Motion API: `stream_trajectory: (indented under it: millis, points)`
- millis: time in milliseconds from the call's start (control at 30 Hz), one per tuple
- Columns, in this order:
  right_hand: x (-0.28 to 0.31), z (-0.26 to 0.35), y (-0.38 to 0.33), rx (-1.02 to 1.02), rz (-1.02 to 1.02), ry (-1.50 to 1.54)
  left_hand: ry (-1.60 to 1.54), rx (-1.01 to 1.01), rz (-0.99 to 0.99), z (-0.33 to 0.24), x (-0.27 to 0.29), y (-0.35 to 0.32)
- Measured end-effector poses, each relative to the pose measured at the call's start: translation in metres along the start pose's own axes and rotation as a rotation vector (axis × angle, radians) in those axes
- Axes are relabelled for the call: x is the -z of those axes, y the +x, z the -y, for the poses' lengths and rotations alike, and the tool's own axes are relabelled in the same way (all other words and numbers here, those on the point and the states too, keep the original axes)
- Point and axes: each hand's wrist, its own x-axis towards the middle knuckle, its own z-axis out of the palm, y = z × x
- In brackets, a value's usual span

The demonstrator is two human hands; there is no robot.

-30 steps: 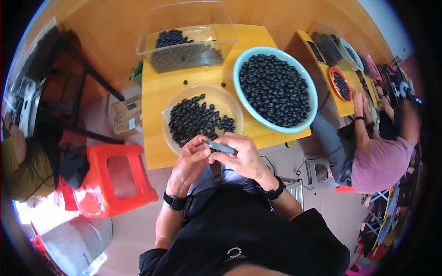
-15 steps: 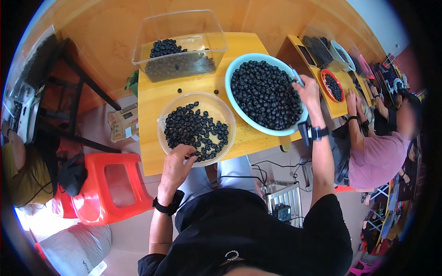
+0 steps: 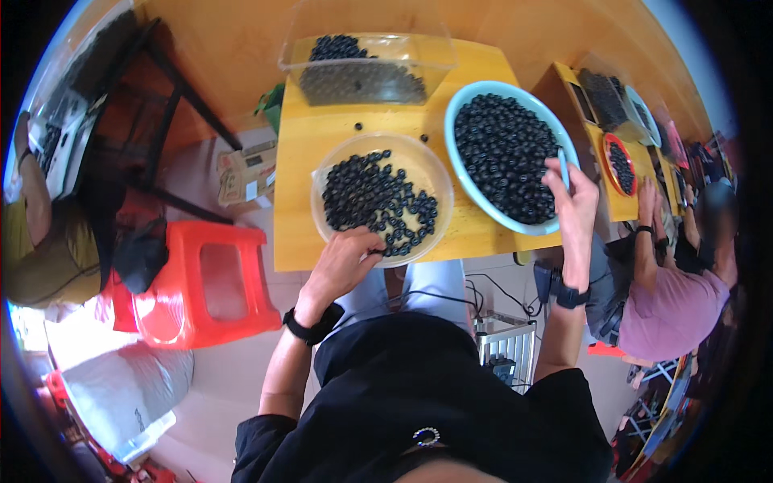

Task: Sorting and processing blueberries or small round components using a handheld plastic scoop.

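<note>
A slim blue-grey tool [image 3: 563, 167] is over the right side of a blue basin [image 3: 451, 129], its long axis running away from the person, leaning slightly left. The right hand [image 3: 574, 205] has a closed grip on it. The left hand [image 3: 346, 262] bends into a bowl [image 3: 425, 165] of round black pieces [image 3: 354, 189], fingertips near the thumb; I can't tell whether its grip has a piece. Bowl and basin stand on a yellow surface [image 3: 298, 177].
</note>
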Motion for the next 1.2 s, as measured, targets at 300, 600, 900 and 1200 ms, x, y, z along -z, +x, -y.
stream_trajectory:
  millis: [300, 600, 900, 1200]
  points:
    - [-0.074, -0.01, -0.077, 0.005, 0.209, 0.084, -0.113, 0.053, 0.124, 0.0, 0.008, -0.001]
    - [-0.09, -0.015, -0.086, -0.023, 0.23, 0.122, -0.101, 0.098, 0.155, -0.005, 0.012, -0.002]
    - [-0.095, -0.004, -0.096, -0.07, 0.302, 0.151, -0.21, 0.088, 0.096, -0.002, 0.008, -0.002]
    - [-0.094, 0.022, -0.1, 0.077, 0.5, 0.156, -1.142, 0.238, -0.069, -0.021, 0.003, 0.005]
